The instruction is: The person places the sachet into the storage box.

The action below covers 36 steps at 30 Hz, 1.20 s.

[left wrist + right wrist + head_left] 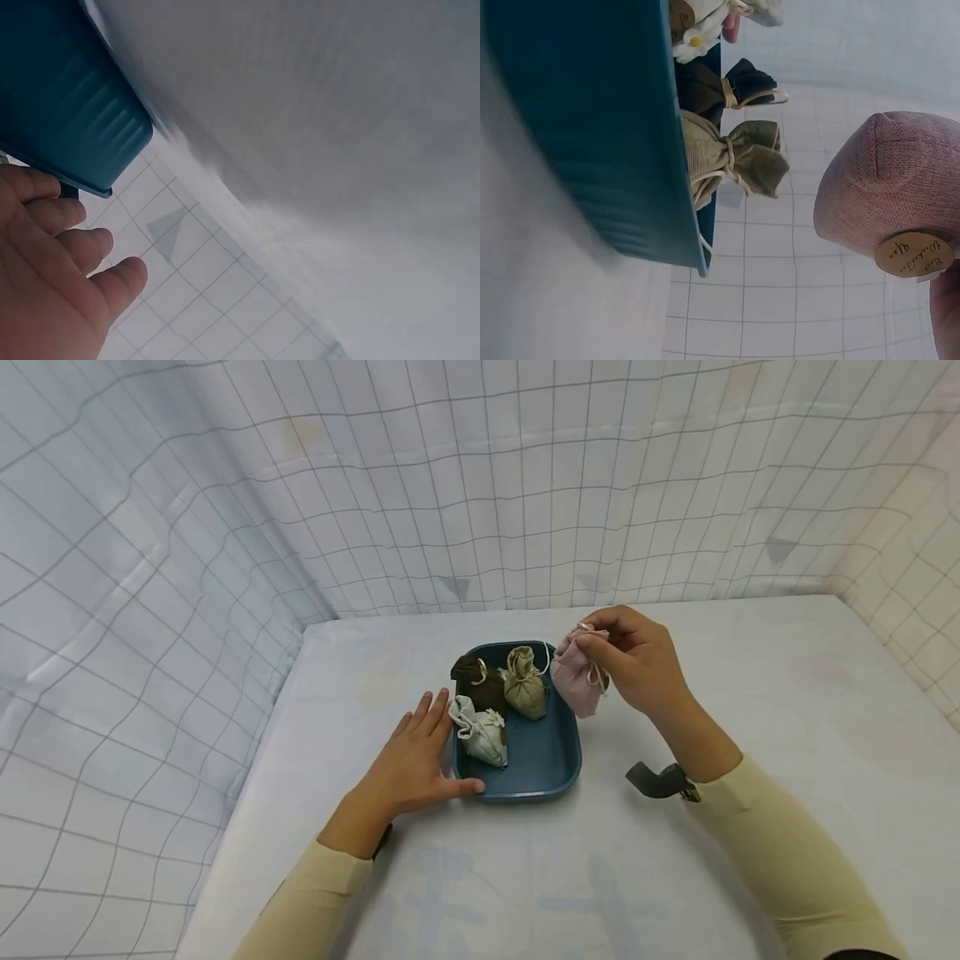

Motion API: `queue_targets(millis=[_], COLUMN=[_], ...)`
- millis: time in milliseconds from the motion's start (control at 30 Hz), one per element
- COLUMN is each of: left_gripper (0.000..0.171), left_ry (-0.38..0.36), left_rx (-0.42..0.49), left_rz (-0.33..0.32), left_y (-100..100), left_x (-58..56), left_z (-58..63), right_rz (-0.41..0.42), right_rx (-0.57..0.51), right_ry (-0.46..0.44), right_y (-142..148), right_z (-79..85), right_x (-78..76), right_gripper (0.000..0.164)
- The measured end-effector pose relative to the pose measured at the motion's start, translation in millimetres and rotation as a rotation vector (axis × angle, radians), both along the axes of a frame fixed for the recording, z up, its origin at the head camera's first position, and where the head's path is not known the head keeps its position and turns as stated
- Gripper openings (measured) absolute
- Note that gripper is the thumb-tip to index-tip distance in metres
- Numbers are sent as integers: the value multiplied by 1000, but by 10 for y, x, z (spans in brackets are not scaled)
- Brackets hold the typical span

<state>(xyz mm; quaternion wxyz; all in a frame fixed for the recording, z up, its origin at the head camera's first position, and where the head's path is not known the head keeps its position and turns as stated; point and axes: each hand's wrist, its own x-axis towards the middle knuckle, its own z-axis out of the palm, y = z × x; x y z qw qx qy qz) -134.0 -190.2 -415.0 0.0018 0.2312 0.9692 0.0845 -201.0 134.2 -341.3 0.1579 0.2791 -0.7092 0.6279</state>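
The right hand [637,658] pinches the gathered neck of a pink pouch [576,683] between thumb and fingers. The pouch is held up at the right side of a blue tray [538,768], overlapping its right rim in the head view; the right wrist view shows it raised clear of the tray. A brown tag [915,253] with lettering hangs on it.

The left hand [420,764] is spread wide at the tray's left side, fingers pointing far, the thumb at the near rim by the left corner.

Three pouches sit in the tray: a brown pouch [491,693] at the far left, a green pouch [527,696] just right of it, and a white pouch [487,745] nearer on the left, its neck close to the left fingertips. A white flower [495,718] is on the white pouch.

The tray stands on a white worktop [765,693], with a gridded curtain [525,527] at the left, far and right sides.
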Motion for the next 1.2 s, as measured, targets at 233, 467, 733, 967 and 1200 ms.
queue_targets(millis=[233, 467, 733, 967, 1200], left_gripper=[122, 122, 120, 120, 118], left_ry=[6, 6, 3, -7, -14], left_rx=[10, 11, 20, 38, 49], left_rz=[-21, -25, -22, -23, -31], left_y=[1, -5, -11, -8, -11], left_x=[1, 0, 8, 8, 2], left_z=[-14, -32, -32, -39, -50], right_rz=[77, 69, 110, 74, 121], right_rx=[-29, 77, 189, 370, 525], right_ry=[-26, -42, -45, -45, -57], right_y=[-211, -383, -450, -464, -477], right_z=[-5, -37, -45, 44, 99], right_x=[24, 46, 58, 66, 42], right_gripper=[9, 10, 10, 10, 8])
